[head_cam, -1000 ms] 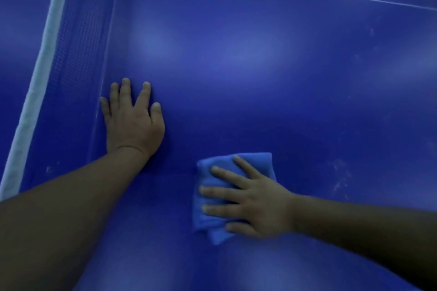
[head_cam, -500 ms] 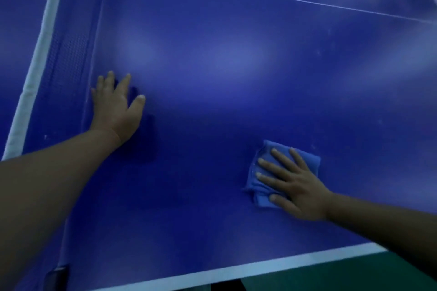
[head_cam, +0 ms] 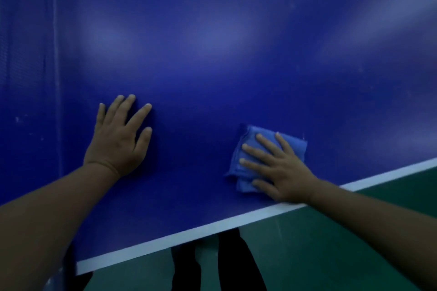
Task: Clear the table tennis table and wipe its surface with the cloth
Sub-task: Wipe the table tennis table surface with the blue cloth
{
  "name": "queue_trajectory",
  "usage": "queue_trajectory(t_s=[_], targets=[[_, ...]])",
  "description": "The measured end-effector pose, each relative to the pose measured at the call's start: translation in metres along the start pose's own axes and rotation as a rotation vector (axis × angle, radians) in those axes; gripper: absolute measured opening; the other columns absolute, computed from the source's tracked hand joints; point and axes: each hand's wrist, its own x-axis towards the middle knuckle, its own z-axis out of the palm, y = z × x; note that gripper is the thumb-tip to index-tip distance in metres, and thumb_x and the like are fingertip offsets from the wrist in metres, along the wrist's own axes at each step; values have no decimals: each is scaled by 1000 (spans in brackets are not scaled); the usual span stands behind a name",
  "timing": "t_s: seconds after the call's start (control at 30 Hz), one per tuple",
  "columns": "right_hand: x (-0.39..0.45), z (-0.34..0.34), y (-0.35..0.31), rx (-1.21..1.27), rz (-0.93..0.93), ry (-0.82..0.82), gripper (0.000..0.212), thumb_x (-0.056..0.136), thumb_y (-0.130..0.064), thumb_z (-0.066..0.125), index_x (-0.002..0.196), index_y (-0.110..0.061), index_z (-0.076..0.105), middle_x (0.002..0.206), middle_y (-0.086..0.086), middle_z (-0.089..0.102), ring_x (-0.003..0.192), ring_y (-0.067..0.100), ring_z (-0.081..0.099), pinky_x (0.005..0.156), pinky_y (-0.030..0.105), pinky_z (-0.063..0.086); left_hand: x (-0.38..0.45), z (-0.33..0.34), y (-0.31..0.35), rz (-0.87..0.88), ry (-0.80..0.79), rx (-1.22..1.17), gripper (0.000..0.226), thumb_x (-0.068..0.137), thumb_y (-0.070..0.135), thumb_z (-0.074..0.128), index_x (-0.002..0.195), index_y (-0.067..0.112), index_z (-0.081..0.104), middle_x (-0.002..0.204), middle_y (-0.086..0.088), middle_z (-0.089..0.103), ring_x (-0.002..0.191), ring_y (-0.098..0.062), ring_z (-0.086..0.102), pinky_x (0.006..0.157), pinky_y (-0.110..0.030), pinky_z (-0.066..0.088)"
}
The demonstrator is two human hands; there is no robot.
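The right hand's fingers [head_cam: 260, 149] lie straight and spread flat on the folded cloth [head_cam: 255, 146], pressing rather than gripping it. The cloth sits on the blue worktop [head_cam: 212, 54] near its white edge [head_cam: 189, 231], with the unwiped expanse lying ahead and left. The left hand [head_cam: 118, 139] rests flat and empty, well apart, probably bracing. The right hand is plainly the one to push onward.
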Motion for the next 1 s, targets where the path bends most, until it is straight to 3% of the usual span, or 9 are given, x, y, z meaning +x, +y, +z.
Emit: queue_trajectory(t_s=[0.1, 0.2, 0.27, 0.4, 0.5, 0.6, 0.73, 0.9, 1.0], targets=[[27, -6, 50, 19, 453, 105, 57, 98, -55, 31, 151, -35, 34, 161, -2, 31, 150, 32, 21, 113, 69, 17, 2, -1, -1, 9, 8, -1, 63, 95, 48, 29, 149, 19, 43, 159, -17, 28, 149, -32, 16, 122, -34, -11], [66, -13, 57, 116, 903, 111, 59, 100, -55, 26, 156, -38, 22, 166, -10, 12, 154, 24, 2, 120, 60, -1, 1, -1, -1, -1, -5, 8, 62, 96, 48, 29, 149, 20, 44, 159, -16, 27, 150, -32, 15, 122, -39, -6], [73, -8, 25, 90, 853, 124, 57, 101, -52, 30, 156, -36, 25, 166, -8, 15, 153, 28, 5, 119, 63, 3, 2, -1, 0, -3, -17, 12, 61, 96, 47, 29, 149, 20, 43, 159, -17, 26, 150, -32, 15, 123, -46, 0], [0, 8, -46, -4, 171, 28, 54, 101, -52, 34, 152, -33, 37, 163, -1, 26, 152, 36, 15, 116, 67, 11, 2, -2, 2, 0, -18, 23, 60, 97, 45, 30, 149, 20, 42, 159, -17, 26, 149, -33, 15, 123, -50, 3], [-32, 1, -6, -41, -64, -53, 54, 102, -55, 34, 152, -36, 32, 164, -4, 21, 152, 36, 15, 117, 66, 12, 1, -1, 2, -2, -27, 25, 60, 97, 45, 30, 150, 20, 42, 159, -17, 25, 150, -33, 14, 123, -50, 3], [3, -3, 39, -22, 374, 26, 56, 101, -55, 27, 154, -38, 21, 163, -2, 23, 150, 36, 19, 110, 72, 20, 3, -2, 3, -9, -31, 24, 59, 97, 44, 30, 150, 20, 41, 159, -18, 25, 150, -33, 14, 123, -49, 2], [67, -4, -13, 144, 1113, 161, 57, 102, -51, 29, 157, -37, 21, 166, -8, 13, 153, 28, 4, 120, 62, 1, 2, -3, 4, -17, -37, 25, 59, 97, 42, 31, 150, 19, 42, 159, -18, 25, 150, -33, 14, 123, -48, 2], [5, 14, -90, 52, 371, 31, 55, 101, -52, 34, 153, -34, 33, 163, -3, 25, 152, 33, 14, 119, 63, 7, 2, -4, 4, 8, -28, 20, 59, 97, 42, 30, 151, 19, 40, 161, -16, 23, 151, -33, 11, 123, -49, 1], [-45, 9, -20, 11, 617, 1, 61, 98, -55, 28, 155, -35, 19, 164, -4, 19, 152, 30, 11, 116, 67, 13, 3, -2, 3, 54, -46, 29, 60, 98, 44, 26, 153, 21, 36, 164, -11, 19, 153, -30, 6, 122, -44, -4]])
